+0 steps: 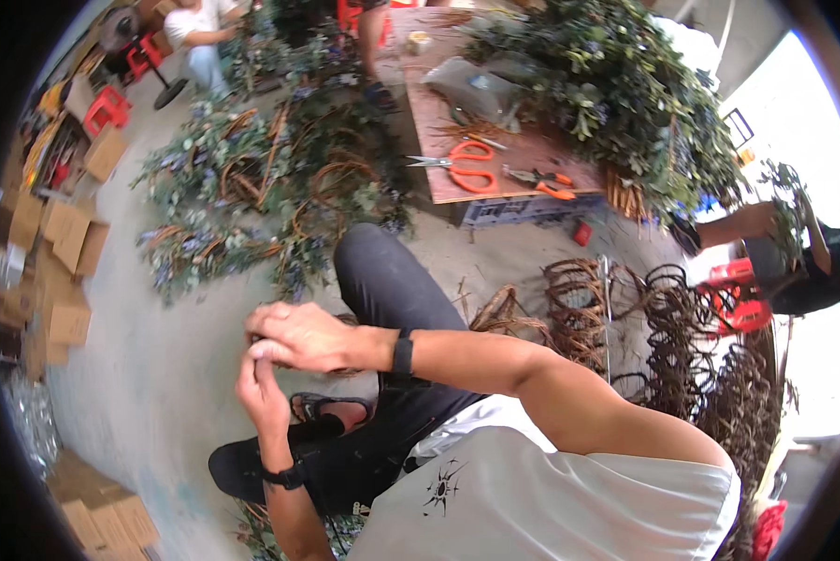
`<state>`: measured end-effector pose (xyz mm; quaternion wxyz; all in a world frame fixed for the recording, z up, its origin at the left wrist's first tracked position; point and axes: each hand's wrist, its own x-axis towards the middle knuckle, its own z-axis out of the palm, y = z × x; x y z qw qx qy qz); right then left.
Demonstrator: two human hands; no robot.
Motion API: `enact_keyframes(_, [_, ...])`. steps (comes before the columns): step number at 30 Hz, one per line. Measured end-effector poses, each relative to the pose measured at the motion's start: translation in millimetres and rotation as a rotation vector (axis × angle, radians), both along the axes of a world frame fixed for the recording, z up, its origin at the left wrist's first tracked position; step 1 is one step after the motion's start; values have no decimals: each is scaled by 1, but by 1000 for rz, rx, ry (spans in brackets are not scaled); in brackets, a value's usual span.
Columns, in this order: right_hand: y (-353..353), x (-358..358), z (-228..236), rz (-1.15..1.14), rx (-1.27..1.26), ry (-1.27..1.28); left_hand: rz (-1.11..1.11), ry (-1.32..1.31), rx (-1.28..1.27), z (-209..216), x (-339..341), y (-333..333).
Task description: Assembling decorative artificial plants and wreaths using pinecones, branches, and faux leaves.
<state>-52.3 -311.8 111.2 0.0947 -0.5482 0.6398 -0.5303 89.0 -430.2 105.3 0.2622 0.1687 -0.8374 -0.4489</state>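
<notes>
My right hand (300, 335) lies bent over the tips of my left hand (265, 391), above the floor and in front of my knees. The fingers of both hands are closed and pressed together; whatever is between them is hidden. A bit of brown twig-like material shows below my right wrist, but its shape is unclear. Beyond my hands, leafy wreaths (280, 178) with brown vine rings and small bluish flowers lie in a heap on the floor.
A low pinkish table (427, 114) bears orange-handled scissors (466, 166), pliers (543, 181), a plastic bag (471, 89) and piled greenery (616, 75). Bare vine rings (574, 304) stack at the right. Cardboard boxes (67, 234) line the left. Other people sit at the far left and right.
</notes>
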Motion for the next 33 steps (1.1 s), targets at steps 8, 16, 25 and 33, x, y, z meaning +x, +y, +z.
enact_keyframes(8, [3,2,-12,21,82,64,235,-123,-505,-7,16,3])
enact_keyframes(16, [4,-10,-13,-232,85,-85,159,-316,-604,2,30,27])
enact_keyframes(25, [5,4,-10,119,149,-348,31,-225,-235,41,18,0])
enact_keyframes(33, [0,9,19,86,306,243,-78,98,-28,-37,1,-3])
